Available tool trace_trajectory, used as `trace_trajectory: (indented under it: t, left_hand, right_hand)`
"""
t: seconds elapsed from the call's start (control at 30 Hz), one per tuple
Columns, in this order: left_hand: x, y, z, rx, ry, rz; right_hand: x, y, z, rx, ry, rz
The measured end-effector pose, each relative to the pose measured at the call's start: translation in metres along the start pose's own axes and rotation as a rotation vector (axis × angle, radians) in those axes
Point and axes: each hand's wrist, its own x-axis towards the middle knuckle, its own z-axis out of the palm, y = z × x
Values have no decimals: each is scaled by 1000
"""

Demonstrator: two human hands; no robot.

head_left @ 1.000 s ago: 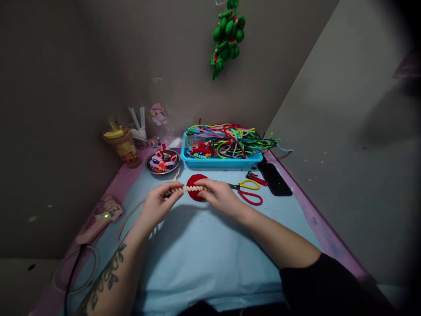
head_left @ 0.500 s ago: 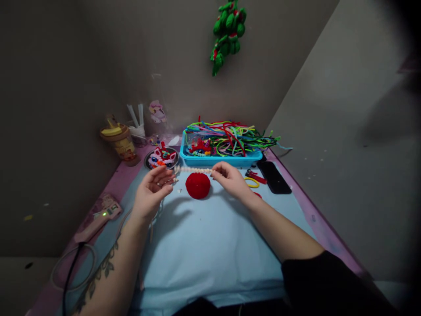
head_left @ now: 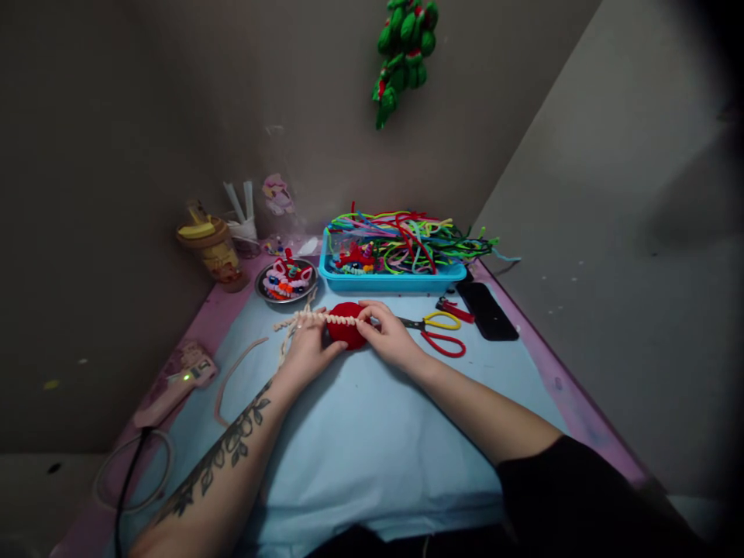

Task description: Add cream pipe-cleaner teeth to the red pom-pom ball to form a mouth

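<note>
A red fuzzy ball [head_left: 345, 332] lies on the light blue cloth [head_left: 360, 434]. A cream twisted pipe-cleaner strand [head_left: 325, 318] is laid across its top. My left hand [head_left: 308, 345] grips the strand at the ball's left side, thumb curled under the ball. My right hand [head_left: 388, 332] pinches the strand's right end against the ball. Loose cream ends trail to the left of my left hand.
A blue tray [head_left: 390, 279] piled with coloured pipe cleaners stands behind. Red and yellow scissors [head_left: 437, 333], a black phone [head_left: 487, 310], a metal dish with a pink craft face [head_left: 287, 280], a yellow-lidded cup [head_left: 212, 252] and a pink glue gun [head_left: 174, 384] surround the hands.
Both hands came down and together. The cream strand, held stretched above the ball half a second ago, now lies pressed across the red ball, with my left hand closed again.
</note>
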Motion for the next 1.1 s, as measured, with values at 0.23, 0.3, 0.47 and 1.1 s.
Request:
trace_trajectory:
  t: [0.23, 0.3, 0.47, 1.1]
  left_hand:
    - [-3, 17, 1, -880, 136, -330]
    - [-4, 23, 1, -1143, 232, -448]
    - [-4, 34, -1, -1371, 306, -662]
    - [-9, 32, -7, -1366, 88, -659]
  right_hand:
    - [6, -5, 0, 468, 27, 161]
    - [7, -6, 0, 523, 31, 207]
    - [8, -10, 1, 547, 22, 229]
    - [5, -18, 8, 926, 107, 393]
